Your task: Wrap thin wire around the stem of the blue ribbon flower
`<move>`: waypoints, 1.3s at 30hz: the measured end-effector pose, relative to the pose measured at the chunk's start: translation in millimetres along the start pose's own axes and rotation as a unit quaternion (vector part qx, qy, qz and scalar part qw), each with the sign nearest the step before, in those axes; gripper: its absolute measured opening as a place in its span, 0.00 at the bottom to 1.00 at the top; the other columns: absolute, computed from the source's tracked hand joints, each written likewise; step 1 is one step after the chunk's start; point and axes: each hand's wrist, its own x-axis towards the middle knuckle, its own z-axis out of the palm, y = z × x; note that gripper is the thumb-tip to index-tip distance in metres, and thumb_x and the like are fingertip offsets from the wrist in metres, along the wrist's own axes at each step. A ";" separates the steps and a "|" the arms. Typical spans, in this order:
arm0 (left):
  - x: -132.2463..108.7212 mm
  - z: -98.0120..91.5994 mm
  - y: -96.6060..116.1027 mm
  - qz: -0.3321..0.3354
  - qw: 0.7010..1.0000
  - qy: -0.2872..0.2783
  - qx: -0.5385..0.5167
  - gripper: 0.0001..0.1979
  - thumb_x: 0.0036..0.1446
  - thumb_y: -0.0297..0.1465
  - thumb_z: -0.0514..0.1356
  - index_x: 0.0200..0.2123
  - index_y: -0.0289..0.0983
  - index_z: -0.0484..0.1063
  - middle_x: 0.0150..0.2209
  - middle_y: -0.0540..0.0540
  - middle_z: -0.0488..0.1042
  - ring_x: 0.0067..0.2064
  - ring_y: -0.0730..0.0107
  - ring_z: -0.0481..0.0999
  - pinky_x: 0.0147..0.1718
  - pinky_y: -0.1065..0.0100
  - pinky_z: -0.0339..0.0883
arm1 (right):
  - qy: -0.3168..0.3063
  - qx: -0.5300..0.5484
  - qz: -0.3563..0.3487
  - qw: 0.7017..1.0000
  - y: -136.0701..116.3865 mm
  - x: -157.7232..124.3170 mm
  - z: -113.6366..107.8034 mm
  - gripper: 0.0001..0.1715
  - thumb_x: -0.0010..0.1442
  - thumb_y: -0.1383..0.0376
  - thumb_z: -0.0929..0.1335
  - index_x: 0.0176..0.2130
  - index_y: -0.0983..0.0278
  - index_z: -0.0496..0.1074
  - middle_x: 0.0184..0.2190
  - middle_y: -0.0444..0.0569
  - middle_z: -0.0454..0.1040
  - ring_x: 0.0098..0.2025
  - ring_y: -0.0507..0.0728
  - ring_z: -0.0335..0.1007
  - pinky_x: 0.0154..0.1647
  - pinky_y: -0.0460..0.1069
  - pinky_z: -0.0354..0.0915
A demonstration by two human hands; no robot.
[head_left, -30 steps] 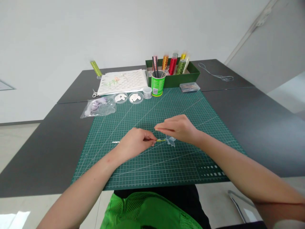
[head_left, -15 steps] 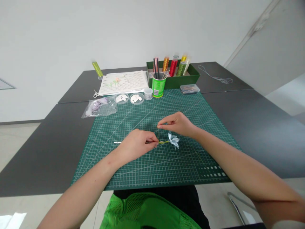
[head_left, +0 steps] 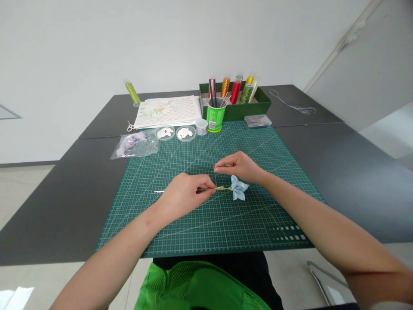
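Observation:
My left hand point(head_left: 190, 191) pinches the thin stem of a pale blue artificial flower point(head_left: 238, 188) between thumb and fingertips, above the green cutting mat point(head_left: 180, 232). The blossom points to the right, and a stretch of yellow-green stem point(head_left: 225, 188) shows between it and my fingers. A thin silvery end point(head_left: 158, 191) sticks out on the left, behind the hand. Just beyond the flower, my right hand point(head_left: 238, 166) is closed in a pinch, thumb against forefinger. Whatever it holds, perhaps a fine thread, is too small to make out.
At the back stand a green can of sticks point(head_left: 216, 118), a dark green box point(head_left: 237, 113) with thread spools, and a clear case point(head_left: 257, 121). Two dishes of white petals point(head_left: 186, 133), a plastic bag point(head_left: 135, 145) and white sheets point(head_left: 183, 112) lie left. Small scissors point(head_left: 129, 126) rest beside the sheets.
The flower has turned about its stem, so its petals now face me more openly. Its head sits slightly further right. Both hands have barely moved.

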 end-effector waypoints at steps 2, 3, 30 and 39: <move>-0.2 -0.4 -1.6 0.007 0.999 0.029 -0.011 0.06 0.63 0.32 0.62 0.35 0.43 0.80 0.30 0.55 0.84 0.29 0.70 0.81 0.29 0.70 0.66 | -0.010 0.004 -0.003 1.000 1.7 0.6 1.1 0.24 0.59 0.49 0.71 0.31 0.68 0.81 0.17 0.39 0.59 0.21 0.47 0.50 0.23 0.46 0.50; 0.0 -0.9 -2.5 0.008 0.999 0.049 -0.021 0.06 0.63 0.33 0.62 0.35 0.43 0.80 0.31 0.54 0.84 0.29 0.70 0.81 0.30 0.70 0.68 | -0.014 0.004 -0.006 1.000 2.6 0.8 1.7 0.26 0.60 0.47 0.70 0.30 0.68 0.80 0.18 0.41 0.62 0.22 0.48 0.52 0.24 0.46 0.52; 24.0 -40.6 -43.2 -0.107 0.878 0.446 -0.138 0.11 0.58 0.35 0.64 0.41 0.39 0.83 0.31 0.48 0.83 0.27 0.71 0.77 0.25 0.70 0.71 | -0.028 0.039 -0.044 0.998 -17.2 -6.6 0.8 0.21 0.68 0.57 0.64 0.43 0.68 0.80 0.19 0.39 0.62 0.19 0.47 0.47 0.22 0.45 0.48; 26.4 -61.3 -60.5 -0.090 0.822 0.546 -0.137 0.12 0.57 0.34 0.64 0.41 0.34 0.83 0.31 0.46 0.82 0.25 0.74 0.74 0.24 0.72 0.68 | 0.122 -0.079 -0.004 0.989 7.9 0.3 -43.7 0.28 0.63 0.48 0.66 0.30 0.68 0.79 0.16 0.38 0.55 0.19 0.48 0.45 0.22 0.47 0.44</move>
